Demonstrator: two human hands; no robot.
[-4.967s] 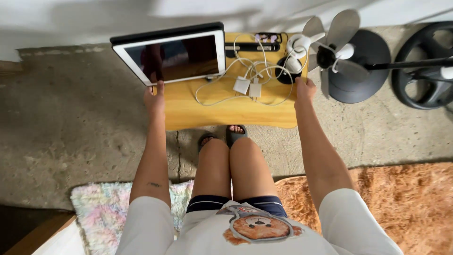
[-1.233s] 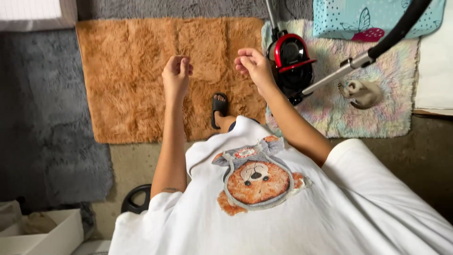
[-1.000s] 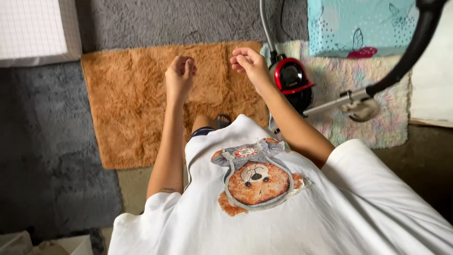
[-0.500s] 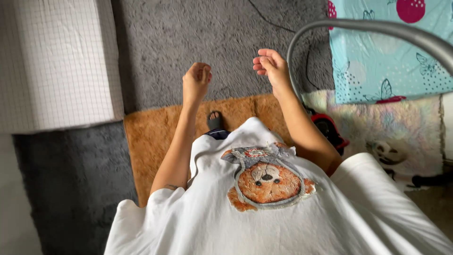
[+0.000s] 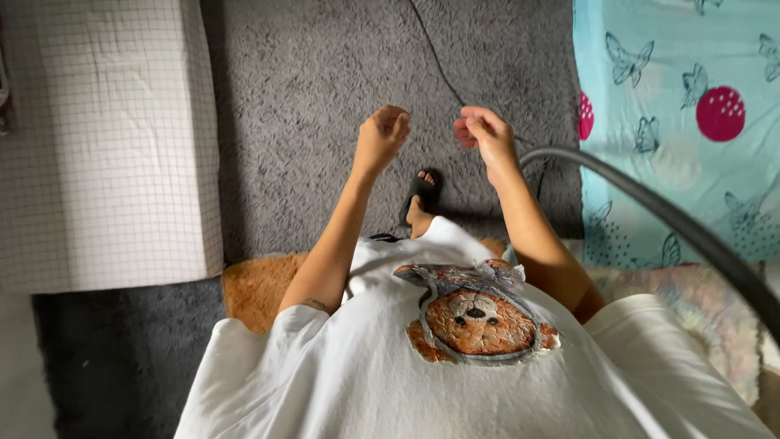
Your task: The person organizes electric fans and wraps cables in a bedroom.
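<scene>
Your left hand point(image 5: 380, 140): raised at 12 o'clock over the grey rug point(image 5: 325, 97), fingers curled into a loose fist, holding nothing visible. Your right hand point(image 5: 485, 136): just beside it toward 1 o'clock, fingers bent with tips pinched together, empty as far as can be seen. Vacuum hose point(image 5: 650, 207): grey, arcing from the right wrist out to 4 o'clock. Black cable point(image 5: 435, 57): on the rug, 12 o'clock. Checked mattress point(image 5: 106, 138): 9 o'clock. Butterfly cloth point(image 5: 682, 106): 2 o'clock.

Grey vacuum hose point(image 5: 650, 207) arcs beside right hand point(image 5: 486, 134)
</scene>
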